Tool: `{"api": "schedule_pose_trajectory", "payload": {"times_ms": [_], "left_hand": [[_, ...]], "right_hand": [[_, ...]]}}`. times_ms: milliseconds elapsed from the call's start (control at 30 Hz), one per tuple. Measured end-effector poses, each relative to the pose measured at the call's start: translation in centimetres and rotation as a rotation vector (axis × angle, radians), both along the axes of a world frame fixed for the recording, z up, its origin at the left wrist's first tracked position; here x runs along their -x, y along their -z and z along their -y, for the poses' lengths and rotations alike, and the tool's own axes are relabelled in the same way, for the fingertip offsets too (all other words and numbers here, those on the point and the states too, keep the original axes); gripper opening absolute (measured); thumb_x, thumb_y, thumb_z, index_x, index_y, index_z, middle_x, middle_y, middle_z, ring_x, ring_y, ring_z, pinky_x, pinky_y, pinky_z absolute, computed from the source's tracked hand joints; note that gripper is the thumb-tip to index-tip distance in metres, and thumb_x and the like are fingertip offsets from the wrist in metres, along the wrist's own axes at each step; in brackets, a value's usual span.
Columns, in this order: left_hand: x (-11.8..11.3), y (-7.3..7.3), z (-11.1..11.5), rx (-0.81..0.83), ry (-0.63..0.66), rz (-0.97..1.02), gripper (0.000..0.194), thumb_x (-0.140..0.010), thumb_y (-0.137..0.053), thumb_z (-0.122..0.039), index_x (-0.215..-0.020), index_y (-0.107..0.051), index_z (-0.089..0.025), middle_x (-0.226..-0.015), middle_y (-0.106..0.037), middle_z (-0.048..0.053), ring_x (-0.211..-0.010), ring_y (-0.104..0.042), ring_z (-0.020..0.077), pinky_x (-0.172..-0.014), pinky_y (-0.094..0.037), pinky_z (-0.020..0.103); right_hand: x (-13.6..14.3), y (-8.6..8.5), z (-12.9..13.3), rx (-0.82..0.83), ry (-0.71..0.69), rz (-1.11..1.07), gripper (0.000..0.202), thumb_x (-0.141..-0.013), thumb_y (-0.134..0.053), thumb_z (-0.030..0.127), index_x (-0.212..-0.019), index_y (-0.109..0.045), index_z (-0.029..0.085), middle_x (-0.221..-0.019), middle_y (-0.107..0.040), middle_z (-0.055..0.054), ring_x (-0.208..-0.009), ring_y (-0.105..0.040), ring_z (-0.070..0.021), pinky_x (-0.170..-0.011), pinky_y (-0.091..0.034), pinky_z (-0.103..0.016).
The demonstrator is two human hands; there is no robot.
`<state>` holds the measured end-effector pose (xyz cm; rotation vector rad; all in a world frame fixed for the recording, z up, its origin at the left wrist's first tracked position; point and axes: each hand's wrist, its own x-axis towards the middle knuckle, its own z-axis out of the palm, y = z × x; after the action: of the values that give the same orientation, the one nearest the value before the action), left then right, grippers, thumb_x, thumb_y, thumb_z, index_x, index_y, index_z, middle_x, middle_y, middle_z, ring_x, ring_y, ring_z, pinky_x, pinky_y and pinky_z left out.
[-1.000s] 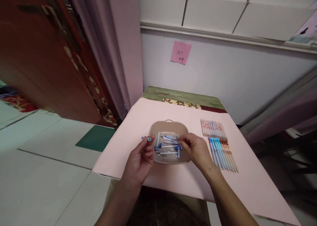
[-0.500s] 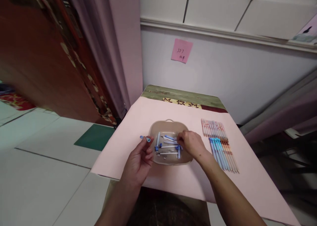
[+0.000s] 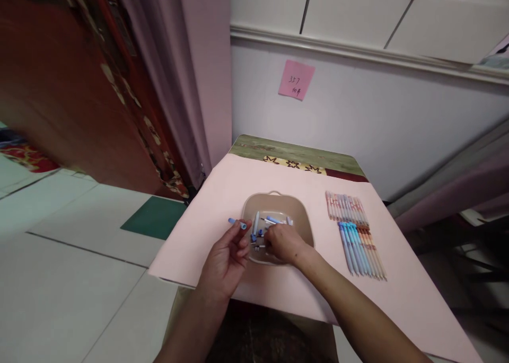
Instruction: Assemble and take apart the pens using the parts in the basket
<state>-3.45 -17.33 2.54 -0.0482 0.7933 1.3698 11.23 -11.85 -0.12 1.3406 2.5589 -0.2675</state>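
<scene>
My left hand (image 3: 226, 258) pinches a light blue pen barrel (image 3: 234, 222) between thumb and fingers, beside the left rim of a beige plastic basin (image 3: 304, 222). The barrel's open end faces right. Down inside the basin is my right hand (image 3: 285, 243), its fingers bent together among loose pen parts; whether anything is between the fingertips is hidden. Around it lie a pale blue barrel (image 3: 255, 221), small dark blue pieces (image 3: 253, 238) and a blue tube (image 3: 273, 219). The hand covers some of the parts.
To the right of the basin, blue and orange pens (image 3: 360, 251) lie in a row, with paler patterned pens (image 3: 345, 208) behind them. Pink paper covers the table (image 3: 199, 230). The wall behind bears a pink note (image 3: 296, 80).
My right hand has moved left and nearer to me, from the basin's right side to its middle, now covering several parts. The left hand keeps the barrel. The view has shifted slightly.
</scene>
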Motion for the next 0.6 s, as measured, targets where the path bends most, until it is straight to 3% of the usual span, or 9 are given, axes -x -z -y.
{"api": "schedule_pose_trajectory", "payload": {"times_ms": [367, 467, 600], "left_hand": [[-0.5, 0.1, 0.2, -0.003, 0.017, -0.011, 0.01, -0.085, -0.055, -0.008, -0.077, -0.061, -0.011, -0.075, -0.069, 0.007, -0.043, -0.047, 0.0038, -0.032, -0.033, 0.011], [-0.6, 0.0, 0.3, 0.007, 0.022, -0.024, 0.01, -0.085, -0.055, -0.009, -0.077, -0.061, -0.01, -0.076, -0.069, 0.008, -0.043, -0.047, 0.0039, -0.032, -0.033, 0.012], [-1.0, 0.0, 0.0, 0.003, 0.031, -0.031, 0.008, -0.085, -0.056, -0.008, -0.079, -0.061, -0.009, -0.076, -0.069, 0.008, -0.044, -0.048, 0.0041, -0.032, -0.033, 0.012]], "right_hand": [[2.0, 0.5, 0.9, 0.0, -0.002, 0.028, 0.022, -0.081, -0.055, 0.016, -0.09, -0.073, 0.009, -0.086, -0.073, -0.019, -0.085, -0.069, -0.0288, -0.07, -0.051, -0.031], [1.1, 0.1, 0.9, -0.004, 0.034, 0.006, 0.022, -0.078, -0.056, 0.02, -0.09, -0.072, 0.011, -0.087, -0.073, -0.018, -0.082, -0.069, -0.0286, -0.067, -0.049, -0.03], [-1.8, -0.8, 0.2, -0.075, 0.209, -0.194, 0.02, -0.077, -0.054, 0.017, -0.091, -0.068, 0.014, -0.082, -0.072, -0.013, -0.075, -0.067, -0.0227, -0.063, -0.044, -0.026]]}}
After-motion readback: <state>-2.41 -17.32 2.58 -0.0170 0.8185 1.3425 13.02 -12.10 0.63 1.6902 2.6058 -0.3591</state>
